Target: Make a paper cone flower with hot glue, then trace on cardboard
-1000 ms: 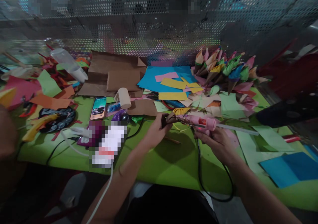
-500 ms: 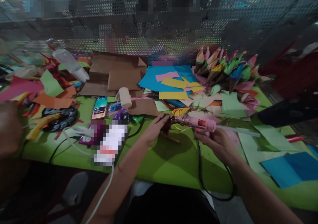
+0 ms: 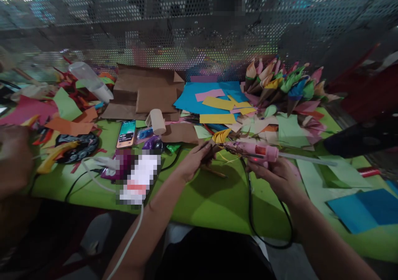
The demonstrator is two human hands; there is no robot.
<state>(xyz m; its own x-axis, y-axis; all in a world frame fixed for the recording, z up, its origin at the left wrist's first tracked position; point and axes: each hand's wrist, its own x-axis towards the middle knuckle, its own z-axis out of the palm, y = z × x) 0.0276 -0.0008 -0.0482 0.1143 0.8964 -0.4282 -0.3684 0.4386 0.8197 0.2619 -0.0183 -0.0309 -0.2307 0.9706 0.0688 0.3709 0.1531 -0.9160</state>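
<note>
In the middle of the view my left hand (image 3: pixel 195 160) is closed on a yellow paper flower (image 3: pixel 221 136) with a brown paper wrap. Fingers of my right hand (image 3: pixel 278 176) are wrapped round the grip of a pink glue gun (image 3: pixel 256 150). Its nozzle points left, close beside the flower, and a clear glue stick (image 3: pixel 307 159) sticks out of its back end. A thin brown stick (image 3: pixel 214 172) shows below my left hand. From the gun's side a black cord (image 3: pixel 251 209) loops down over the table edge.
The green table (image 3: pixel 199 205) bears blue sheets (image 3: pixel 189 97), brown paper (image 3: pixel 124 89), and several paper flowers (image 3: pixel 289 83) at the back right. Two phones, one a lit phone (image 3: pixel 126 134), lie left of centre. Another person's hand (image 3: pixel 14 160) is at the far left.
The glue gun and my right hand have shifted slightly right. The yellow flower in my left hand has moved a little left and tilted more upright.
</note>
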